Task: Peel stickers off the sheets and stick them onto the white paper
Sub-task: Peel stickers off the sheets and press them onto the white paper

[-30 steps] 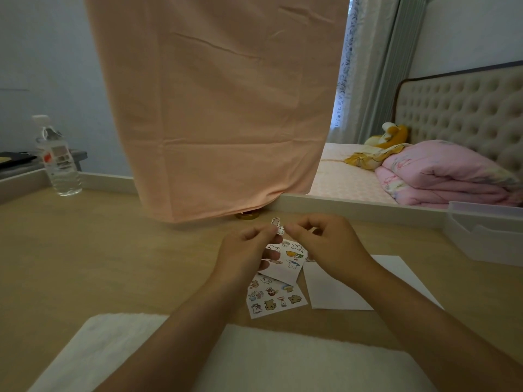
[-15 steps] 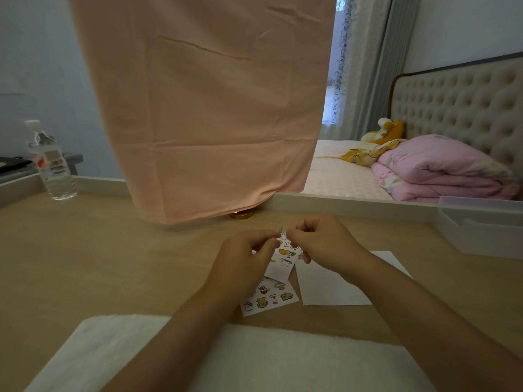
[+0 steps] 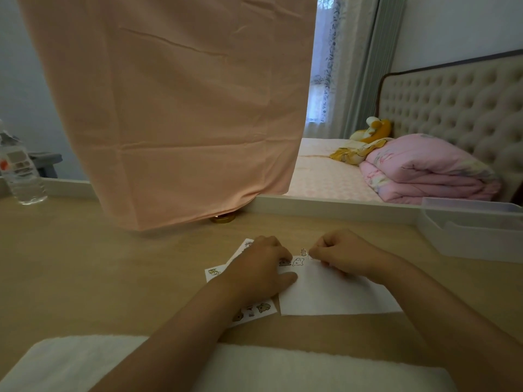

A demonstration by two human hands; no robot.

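A white paper (image 3: 334,292) lies on the wooden table, with two small stickers (image 3: 297,261) stuck near its top left corner. Left of it lie two overlapping sticker sheets (image 3: 256,309), mostly hidden under my left hand (image 3: 260,270). That hand rests flat on the sheets, and its thumb touches the paper's left edge. My right hand (image 3: 345,256) sits over the paper's top edge with its fingers curled. It pinches a small peeled sticker (image 3: 304,252) just above the corner of the paper.
A peach cloth (image 3: 175,108) hangs down to the table behind the hands, with a gold cap (image 3: 223,218) at its foot. A water bottle (image 3: 21,176) stands far left. A white plastic tray (image 3: 469,236) sits at the right. A white towel (image 3: 254,366) lies along the near edge.
Both hands have come down from the air to the table. The left hand laid the sticker sheet down and rests on it. The right hand carried the peeled sticker to the paper's corner.
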